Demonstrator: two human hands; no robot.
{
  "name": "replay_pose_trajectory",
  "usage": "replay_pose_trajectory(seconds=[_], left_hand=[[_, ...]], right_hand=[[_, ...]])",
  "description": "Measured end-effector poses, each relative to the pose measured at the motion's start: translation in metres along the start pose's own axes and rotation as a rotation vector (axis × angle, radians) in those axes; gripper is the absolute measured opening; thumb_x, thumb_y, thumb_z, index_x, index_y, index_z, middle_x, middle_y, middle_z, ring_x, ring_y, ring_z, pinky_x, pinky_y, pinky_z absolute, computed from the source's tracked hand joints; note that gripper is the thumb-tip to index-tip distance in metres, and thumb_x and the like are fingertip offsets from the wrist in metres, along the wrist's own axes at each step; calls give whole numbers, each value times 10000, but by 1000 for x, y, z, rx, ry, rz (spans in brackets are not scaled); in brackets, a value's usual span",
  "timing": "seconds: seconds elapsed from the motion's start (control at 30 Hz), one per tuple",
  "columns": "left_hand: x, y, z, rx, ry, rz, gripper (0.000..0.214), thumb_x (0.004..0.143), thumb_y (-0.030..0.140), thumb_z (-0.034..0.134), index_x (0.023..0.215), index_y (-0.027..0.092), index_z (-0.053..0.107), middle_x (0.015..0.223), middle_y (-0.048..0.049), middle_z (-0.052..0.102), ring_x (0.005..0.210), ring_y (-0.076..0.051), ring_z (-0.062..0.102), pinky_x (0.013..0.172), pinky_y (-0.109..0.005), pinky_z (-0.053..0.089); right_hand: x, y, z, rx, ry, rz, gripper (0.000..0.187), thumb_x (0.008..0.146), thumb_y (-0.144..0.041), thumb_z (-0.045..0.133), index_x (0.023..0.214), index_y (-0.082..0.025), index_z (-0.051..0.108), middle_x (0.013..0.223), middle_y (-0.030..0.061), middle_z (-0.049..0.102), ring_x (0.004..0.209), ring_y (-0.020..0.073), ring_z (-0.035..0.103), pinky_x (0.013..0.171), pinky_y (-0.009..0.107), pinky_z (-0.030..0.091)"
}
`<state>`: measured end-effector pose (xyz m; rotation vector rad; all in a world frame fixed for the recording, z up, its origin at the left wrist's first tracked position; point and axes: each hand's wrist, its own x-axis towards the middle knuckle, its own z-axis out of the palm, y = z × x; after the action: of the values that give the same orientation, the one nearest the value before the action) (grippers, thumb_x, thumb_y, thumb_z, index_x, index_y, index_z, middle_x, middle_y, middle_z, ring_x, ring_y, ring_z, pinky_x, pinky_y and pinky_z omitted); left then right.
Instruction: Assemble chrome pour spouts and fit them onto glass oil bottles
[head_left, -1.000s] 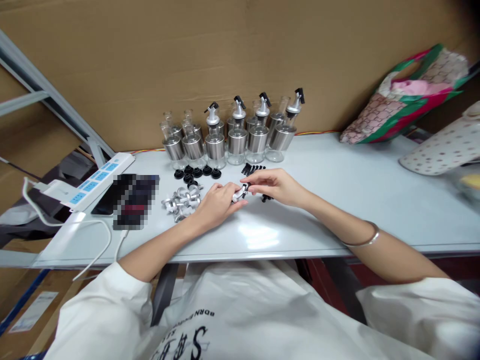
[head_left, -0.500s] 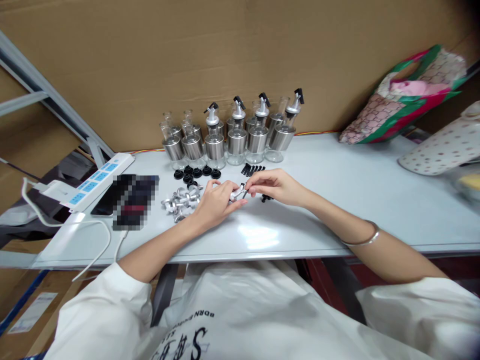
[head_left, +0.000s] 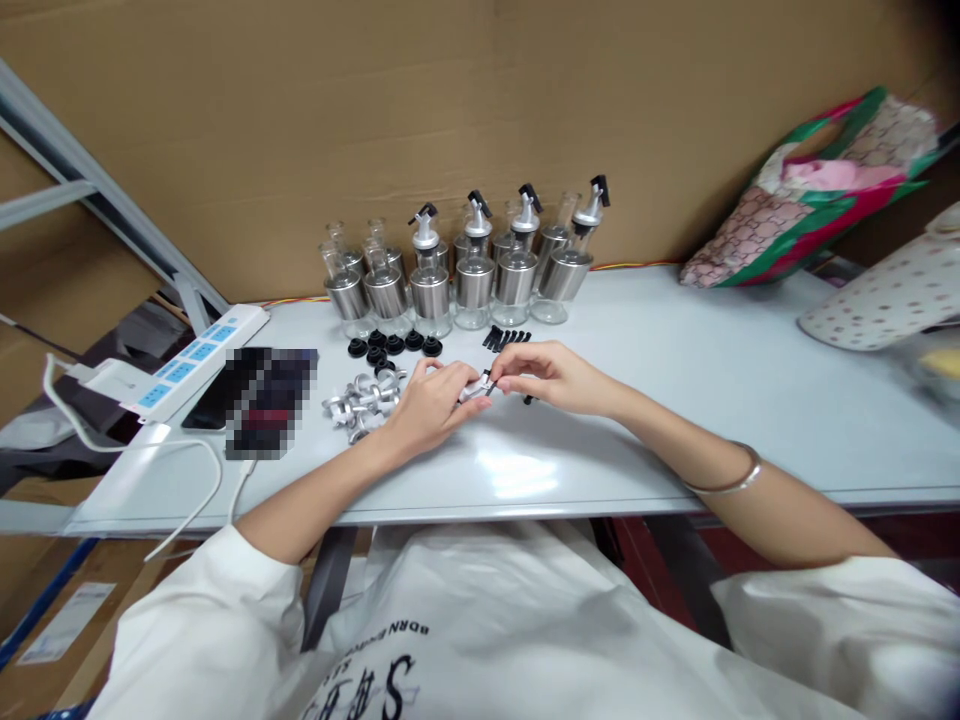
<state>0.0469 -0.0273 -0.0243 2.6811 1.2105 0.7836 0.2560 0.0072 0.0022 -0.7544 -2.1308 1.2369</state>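
Hands at work over a pale table (head_left: 637, 430); the dial is centred on the meeting fingertips, with 12 o'clock at the far edge. The left hand (head_left: 433, 408), entering from 7 o'clock, grips a silver pourer head (head_left: 471, 390) between thumb and fingers, its outer end pointing toward 2 o'clock. The right hand (head_left: 551, 376), entering from 4 o'clock, has thumb and index finger pinched together at a small black part (head_left: 491, 381) on that end; whether the part is fully seated cannot be told. The pourer head is thus at the centre of the dial, just above the table. A metal bangle (head_left: 731, 480) circles the right forearm.

At 9 o'clock, beside the left hand, lies a heap of silver pourer heads (head_left: 366, 398); at 10 o'clock, a cluster of black stoppers (head_left: 394, 345). At 1 o'clock, just beyond the right fingertips, a row of small black pieces (head_left: 507, 339) lies side by side. Steel-banded glass bottles (head_left: 474, 283) stand at 11 to 1 o'clock, 6 in the front row, with 4 black-levered pourers on top. Farther out are a power strip (head_left: 202, 355) at 9 o'clock and a patterned bag (head_left: 787, 215) at 2 o'clock.
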Motion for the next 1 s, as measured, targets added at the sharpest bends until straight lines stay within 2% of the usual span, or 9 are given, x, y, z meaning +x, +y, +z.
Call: replay_pose_trajectory(seconds=[0.23, 0.5, 0.73, 1.0], left_hand=[[0, 1, -1, -4, 1, 20, 517, 919, 585, 241, 952, 147, 515, 892, -49, 655, 743, -150, 591, 894, -353, 336], [0, 1, -1, 13, -33, -3, 443, 893, 577, 366, 941, 161, 511, 884, -36, 655, 664, -135, 575, 906, -356, 342], [0, 0, 0, 33, -16, 32, 450, 884, 595, 363, 872, 168, 505, 729, -3, 625, 649, -144, 556, 854, -341, 364], [-1, 0, 0, 62, -46, 48, 447, 883, 589, 378, 870, 167, 527, 770, -17, 648, 675, -147, 581, 856, -346, 364]], right_hand=[[0, -4, 3, 41, 58, 7, 190, 760, -323, 650, 843, -169, 578, 709, 2, 592, 639, 115, 539, 629, 256, 457], [0, -4, 2, 115, 53, 76, 235, 712, -326, 697, 849, -166, 594, 749, 16, 652, 688, 131, 608, 688, 284, 489], [1, 0, 1, 175, 33, 109, 250, 653, -322, 745, 774, -152, 608, 725, 12, 691, 682, 135, 637, 699, 293, 489], [1, 0, 1, 231, 3, 133, 258, 642, -343, 757, 726, -144, 615, 700, 15, 697, 661, 131, 643, 674, 288, 497]])
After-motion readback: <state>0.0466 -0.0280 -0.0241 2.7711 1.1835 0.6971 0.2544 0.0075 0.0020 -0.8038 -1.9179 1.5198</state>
